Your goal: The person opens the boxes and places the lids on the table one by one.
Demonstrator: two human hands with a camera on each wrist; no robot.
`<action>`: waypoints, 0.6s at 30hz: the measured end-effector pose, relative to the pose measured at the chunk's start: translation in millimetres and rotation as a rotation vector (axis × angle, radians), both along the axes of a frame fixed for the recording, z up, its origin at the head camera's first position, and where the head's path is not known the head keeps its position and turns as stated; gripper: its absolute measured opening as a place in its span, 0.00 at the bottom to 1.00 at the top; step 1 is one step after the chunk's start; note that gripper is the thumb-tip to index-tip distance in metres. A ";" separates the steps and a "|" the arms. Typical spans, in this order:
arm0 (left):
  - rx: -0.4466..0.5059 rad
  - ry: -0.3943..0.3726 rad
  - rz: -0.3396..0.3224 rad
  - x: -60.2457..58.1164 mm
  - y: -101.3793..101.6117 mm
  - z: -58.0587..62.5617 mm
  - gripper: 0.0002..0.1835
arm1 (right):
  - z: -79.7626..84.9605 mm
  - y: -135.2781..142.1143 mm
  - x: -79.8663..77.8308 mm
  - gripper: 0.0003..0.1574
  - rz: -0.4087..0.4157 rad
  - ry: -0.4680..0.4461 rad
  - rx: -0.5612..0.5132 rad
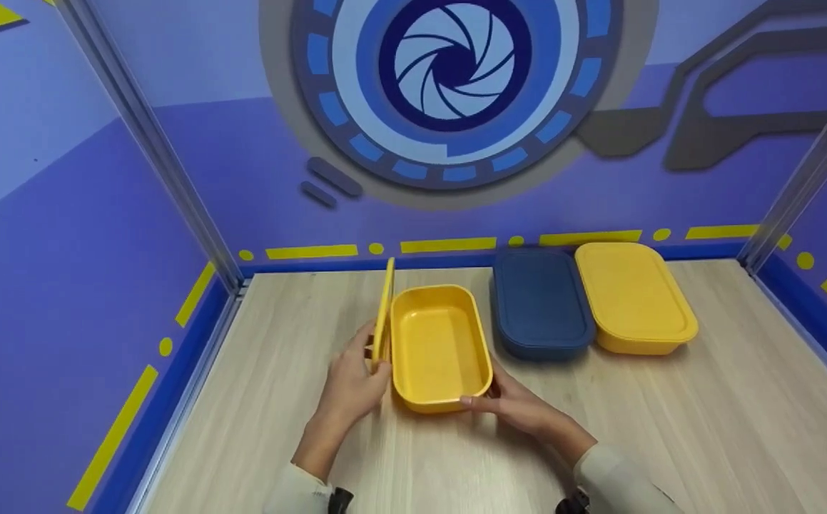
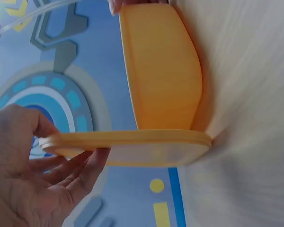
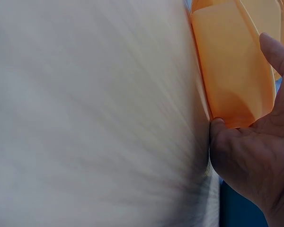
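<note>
An uncovered yellow lunch box stands on the wooden table, its inside bare. My left hand holds a yellow lid on edge beside the box's left wall, thumb on one face and fingers on the other. In the left wrist view the lid is seen along its edge, with the side of the box behind it. My right hand grips the near right corner of the box, thumb over the rim. The right wrist view shows that thumb at the rim and a fingertip low on the wall.
To the right of the uncovered box stand a dark blue lidded box and, beside it, a yellow lidded box. A printed back wall and side panels enclose the table.
</note>
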State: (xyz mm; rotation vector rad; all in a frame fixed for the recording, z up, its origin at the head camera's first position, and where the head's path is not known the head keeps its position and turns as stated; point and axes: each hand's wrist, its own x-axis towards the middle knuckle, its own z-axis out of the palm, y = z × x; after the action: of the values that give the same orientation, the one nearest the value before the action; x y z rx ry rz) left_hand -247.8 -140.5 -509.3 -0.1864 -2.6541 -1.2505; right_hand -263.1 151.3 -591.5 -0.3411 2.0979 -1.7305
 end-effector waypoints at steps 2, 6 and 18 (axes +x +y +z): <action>0.008 0.020 0.041 -1.0 -6.9 -2.1 0.38 | -0.8 -0.1 0.7 0.69 0.000 0.003 0.004; 0.010 0.019 0.132 -3.9 -22.2 -7.8 0.39 | -0.8 0.0 2.3 0.69 0.001 -0.002 0.013; -0.089 -0.216 0.320 -20.4 -68.9 -28.8 0.55 | 1.4 1.8 2.5 0.69 -0.014 0.007 0.023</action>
State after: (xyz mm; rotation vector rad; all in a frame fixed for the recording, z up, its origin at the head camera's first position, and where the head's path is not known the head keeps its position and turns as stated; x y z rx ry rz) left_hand -268.2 -209.5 -538.2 0.3677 -2.7743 -1.1033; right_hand -260.6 153.1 -590.1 -0.3269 2.1278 -1.7143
